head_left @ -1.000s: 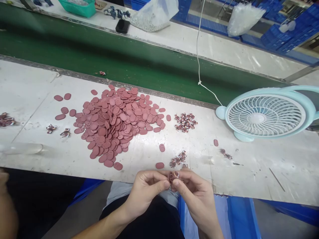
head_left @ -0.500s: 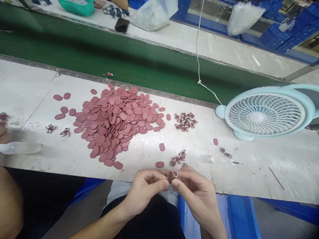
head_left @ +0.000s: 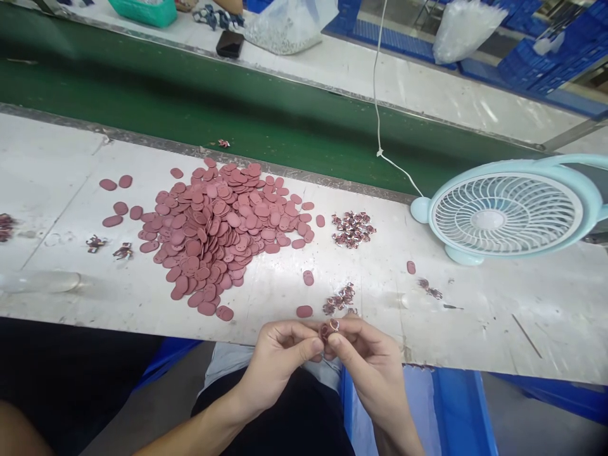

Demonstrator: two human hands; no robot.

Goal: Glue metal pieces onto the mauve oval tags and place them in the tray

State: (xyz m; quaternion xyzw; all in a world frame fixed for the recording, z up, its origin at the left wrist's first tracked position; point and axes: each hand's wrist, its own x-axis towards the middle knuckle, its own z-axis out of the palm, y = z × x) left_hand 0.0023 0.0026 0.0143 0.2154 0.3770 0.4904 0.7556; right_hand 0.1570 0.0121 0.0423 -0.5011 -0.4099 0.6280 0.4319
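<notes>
At the front edge of the table, my left hand (head_left: 285, 358) and my right hand (head_left: 373, 364) meet with their fingertips pinched together. Between them is a small red-brown piece (head_left: 325, 330) with a ring-like pale edge; its exact kind is too small to make out. Just beyond the fingers lies a little cluster of similar brown-and-white pieces (head_left: 339, 299). Flat red oval discs lie near my left hand, one single disc (head_left: 304, 311) closest. A large heap of these red oval discs (head_left: 213, 234) spreads to the left, some showing small holes.
A second pile of small brown pieces (head_left: 354, 229) lies farther back. On the right stands a light-blue fan (head_left: 506, 215) with a white cord. A green conveyor belt (head_left: 285, 133) runs behind the table. A blue bin (head_left: 460, 411) is below. Someone's arm (head_left: 21, 434) shows at lower left.
The small piece on the green belt has moved right. The neighbouring person's arm at the left has dropped lower and their hand has left view. My hands keep nearly the same pinch.
</notes>
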